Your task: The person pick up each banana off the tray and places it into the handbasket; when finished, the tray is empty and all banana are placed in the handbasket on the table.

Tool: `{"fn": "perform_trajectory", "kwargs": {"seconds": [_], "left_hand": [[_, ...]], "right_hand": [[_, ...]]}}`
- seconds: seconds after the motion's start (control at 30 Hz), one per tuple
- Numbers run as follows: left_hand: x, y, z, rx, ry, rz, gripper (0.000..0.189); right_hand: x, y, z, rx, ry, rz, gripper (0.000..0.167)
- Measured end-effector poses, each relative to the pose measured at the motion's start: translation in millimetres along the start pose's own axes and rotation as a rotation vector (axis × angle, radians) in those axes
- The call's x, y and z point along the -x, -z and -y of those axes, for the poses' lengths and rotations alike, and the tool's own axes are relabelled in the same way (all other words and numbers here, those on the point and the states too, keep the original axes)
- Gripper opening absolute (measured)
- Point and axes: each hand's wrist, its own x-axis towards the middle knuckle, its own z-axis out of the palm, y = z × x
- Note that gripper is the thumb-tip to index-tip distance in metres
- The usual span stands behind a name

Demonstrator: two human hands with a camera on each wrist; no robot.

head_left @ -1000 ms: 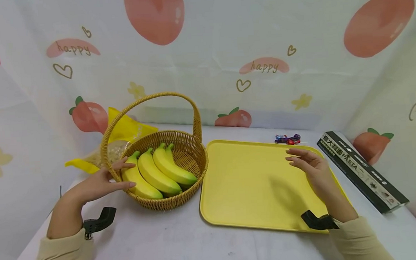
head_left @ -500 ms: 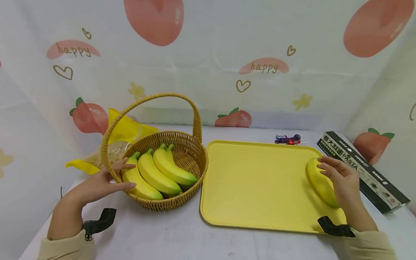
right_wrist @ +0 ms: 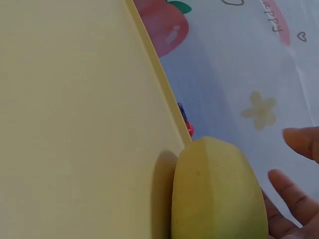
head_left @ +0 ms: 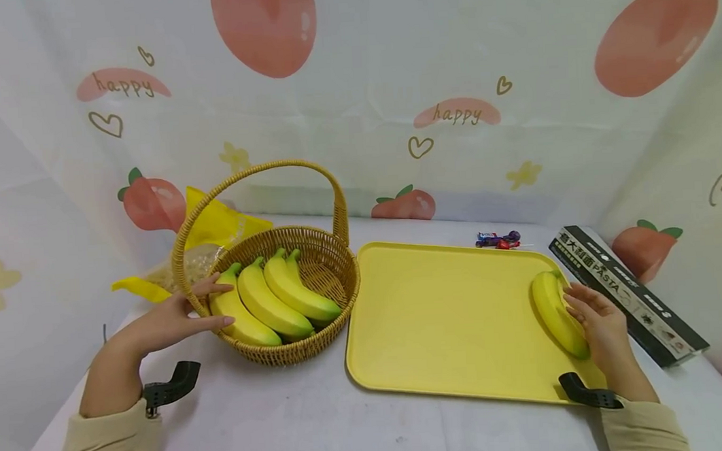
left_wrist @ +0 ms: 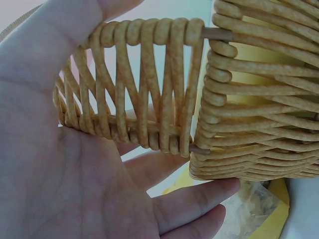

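Observation:
A wicker basket (head_left: 276,356) with several bananas (head_left: 273,301) lying side by side inside it stands on the left. My left hand (head_left: 173,322) holds it at the foot of its tall handle, the handle passing between thumb and fingers; the left wrist view shows the woven handle base (left_wrist: 144,84) against the palm. One more banana (head_left: 552,314) lies along the right side of the yellow tray (head_left: 439,317). Beside it, on its right, is my right hand (head_left: 605,322); in the right wrist view the thumb is apart from the banana (right_wrist: 217,194) and the fingers are spread.
Wrapped lollipops (head_left: 499,240) lie behind the tray. A long dark pasta box (head_left: 622,290) sits at the right, close to my right hand. Behind the basket rests a yellow and clear bag (head_left: 223,222). A fruit-print cloth hangs at the back.
My right hand has moved right and slightly down, revealing the banana on the tray, then shifted a little more beside it. My left hand stays at the basket.

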Motion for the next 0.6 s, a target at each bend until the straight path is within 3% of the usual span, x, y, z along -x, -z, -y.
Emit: {"fn": "perform_trajectory", "kwargs": {"seconds": [0.23,0.37,0.6], "left_hand": [[-1.2,0.3,0.1,0.004,0.007,0.01,0.064],[-1.3,0.5,-0.2,0.011,0.009,0.014,0.065],[-0.6,0.9,-0.2,0.021,0.01,0.013,0.064]], "right_hand": [[0.7,10,-10,0.314,0.001,0.123,0.05],[1.0,15,-14,0.397,-0.013,0.156,0.066],[1.2,17,-18,0.676,0.059,0.212,0.074]]}}
